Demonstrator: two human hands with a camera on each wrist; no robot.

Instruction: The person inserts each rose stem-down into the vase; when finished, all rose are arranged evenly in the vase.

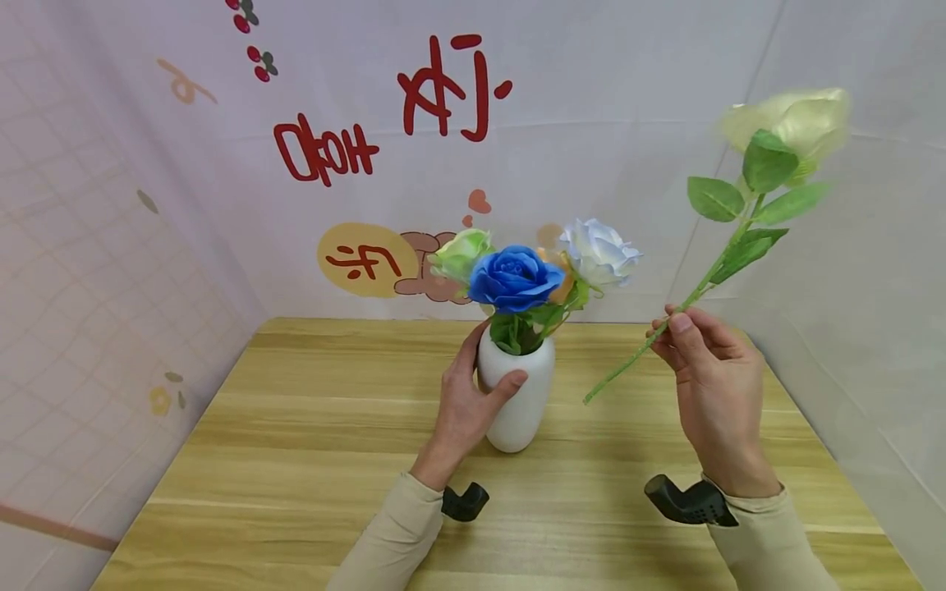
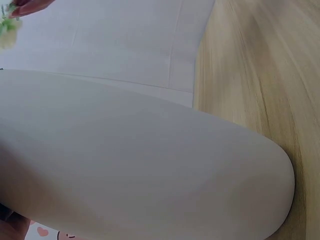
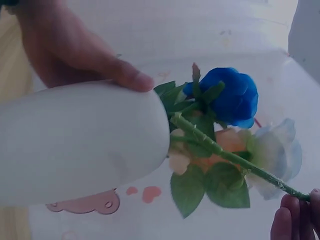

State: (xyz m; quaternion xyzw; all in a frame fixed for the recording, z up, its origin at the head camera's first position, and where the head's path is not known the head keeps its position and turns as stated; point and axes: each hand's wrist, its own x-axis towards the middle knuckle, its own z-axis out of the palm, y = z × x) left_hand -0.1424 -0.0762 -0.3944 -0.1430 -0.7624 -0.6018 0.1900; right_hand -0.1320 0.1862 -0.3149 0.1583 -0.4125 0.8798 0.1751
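Note:
A white vase [image 1: 517, 419] stands upright on the table, and my left hand [image 1: 464, 404] grips its upper side, thumb across the front. Out of its mouth rise a blue rose [image 1: 515, 279], a pale blue one [image 1: 600, 253], a greenish-white one [image 1: 461, 254] and a partly hidden orange flower [image 1: 559, 286]. My right hand [image 1: 718, 386] pinches the green stem [image 1: 713, 267] of a cream rose [image 1: 813, 123] between thumb and fingers, to the right of the vase. The bloom points up and right, while the bare stem end slants down toward the vase. In the left wrist view the vase [image 2: 150, 160] fills most of the picture.
The wooden table [image 1: 318, 460] reaches back to a pale wall cloth [image 1: 613, 148] printed with red characters, cherries and hearts. More cloth [image 1: 96, 246] hangs on the left side. Black wrist devices [image 1: 691, 499] sit at both cuffs.

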